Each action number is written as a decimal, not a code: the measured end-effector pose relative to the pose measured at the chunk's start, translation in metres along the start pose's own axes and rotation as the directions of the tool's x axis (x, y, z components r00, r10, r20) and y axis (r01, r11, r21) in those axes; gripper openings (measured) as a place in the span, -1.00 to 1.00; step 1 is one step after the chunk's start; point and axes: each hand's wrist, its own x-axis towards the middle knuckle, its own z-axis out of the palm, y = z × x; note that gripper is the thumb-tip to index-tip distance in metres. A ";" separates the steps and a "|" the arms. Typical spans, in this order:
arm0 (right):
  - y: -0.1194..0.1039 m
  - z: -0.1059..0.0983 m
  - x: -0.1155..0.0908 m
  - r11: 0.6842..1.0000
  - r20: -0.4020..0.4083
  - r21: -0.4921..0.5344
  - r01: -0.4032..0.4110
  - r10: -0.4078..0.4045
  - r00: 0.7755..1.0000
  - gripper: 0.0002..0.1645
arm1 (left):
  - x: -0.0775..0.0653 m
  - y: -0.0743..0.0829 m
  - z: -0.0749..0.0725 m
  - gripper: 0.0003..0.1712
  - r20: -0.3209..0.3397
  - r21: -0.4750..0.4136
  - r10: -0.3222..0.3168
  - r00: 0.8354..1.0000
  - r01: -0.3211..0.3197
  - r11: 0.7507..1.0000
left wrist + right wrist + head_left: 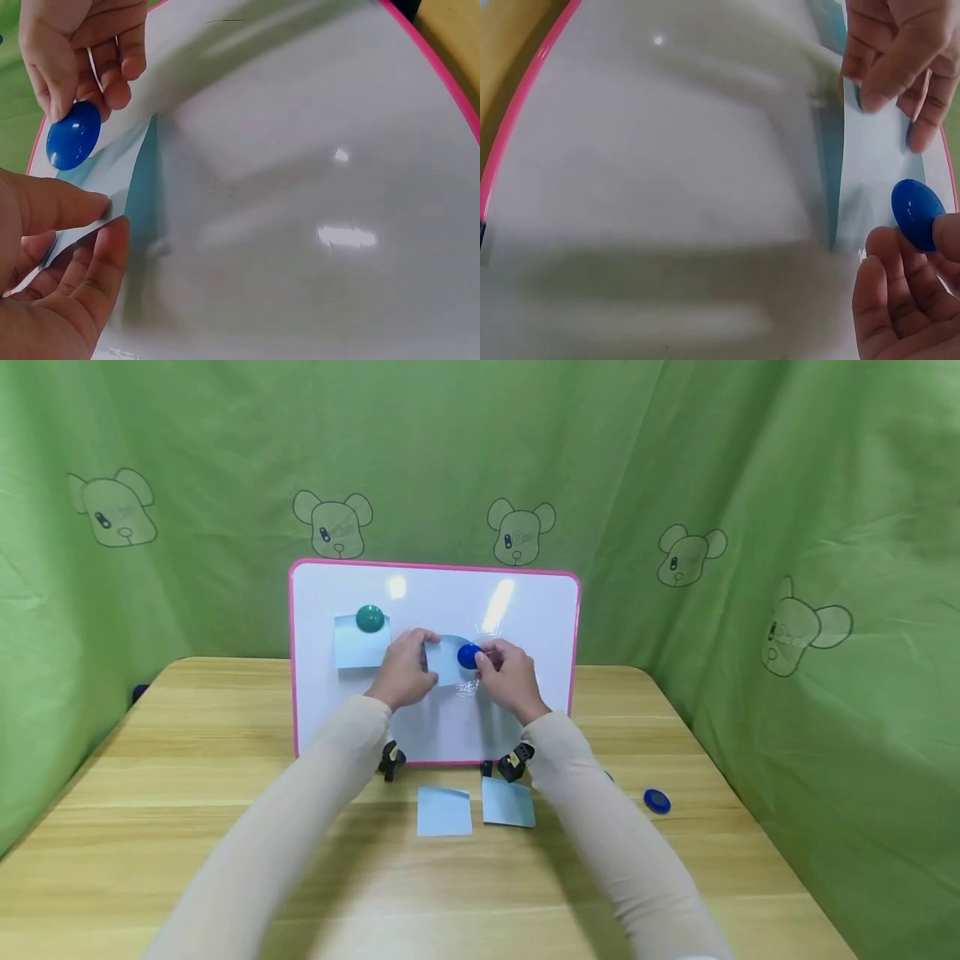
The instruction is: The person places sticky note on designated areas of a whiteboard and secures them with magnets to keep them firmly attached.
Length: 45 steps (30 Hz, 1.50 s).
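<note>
A light blue sticky note is held against or just off the whiteboard. My left hand pinches its left side between thumb and fingers, as the left wrist view also shows. In my right hand is a round blue magnet, gripped by its edge at the note's upper right. The right wrist view has the blue magnet in front of the note; whether they touch I cannot tell. Left of my hands, a green magnet sits on another blue note on the board.
The pink-framed board stands on a wooden table, with black clips at its lower edge. Two blue notes lie before it. A blue magnet lies at the right; something green is mostly hidden by my right sleeve. Green curtains surround the table.
</note>
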 end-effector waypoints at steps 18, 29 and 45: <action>-0.011 0.018 0.010 0.999 -0.142 0.022 -0.026 0.029 0.989 -0.75 | 0.009 0.007 0.003 -0.35 -0.054 -0.030 -0.043 0.998 0.042 0.999; -0.019 0.023 0.017 0.997 -0.172 0.071 -0.026 0.038 0.984 -0.77 | 0.011 0.007 -0.002 -0.37 -0.093 -0.021 -0.022 0.995 0.020 1.000; -0.026 0.020 0.030 0.998 -0.203 0.047 -0.031 0.040 0.978 -0.78 | 0.011 0.012 -0.006 -0.36 -0.085 -0.009 -0.025 0.996 0.024 1.000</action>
